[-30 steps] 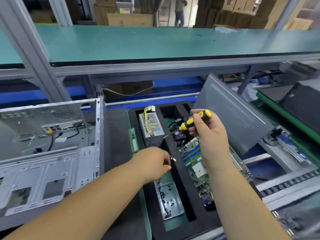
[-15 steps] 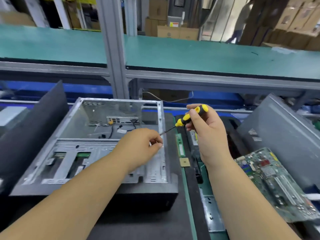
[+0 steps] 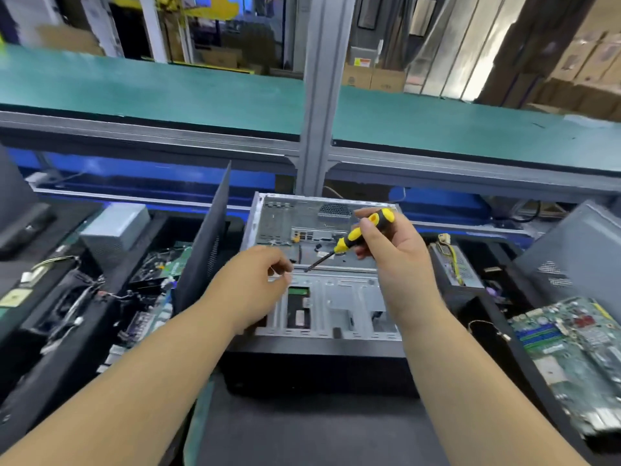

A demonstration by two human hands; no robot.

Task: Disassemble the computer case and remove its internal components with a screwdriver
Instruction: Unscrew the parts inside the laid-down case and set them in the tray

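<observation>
An open grey metal computer case lies in front of me on a dark mat, its inside nearly bare, with a few wires by the rear port cutout. My right hand grips a yellow-and-black screwdriver above the case, its tip pointing down and left. My left hand hovers over the case's left edge, just left of the tip. Its fingers are curled with the thumb near the forefinger. I see nothing between them.
A green motherboard and a power supply lie in a black foam tray on the right, beside a leaning grey panel. On the left, a dark side panel stands upright, with another power supply and cables. A green shelf spans above.
My view has swung left, from the foam tray on the right to the open case, now centred. Both hands moved with it. My left hand left the small screw tray.
</observation>
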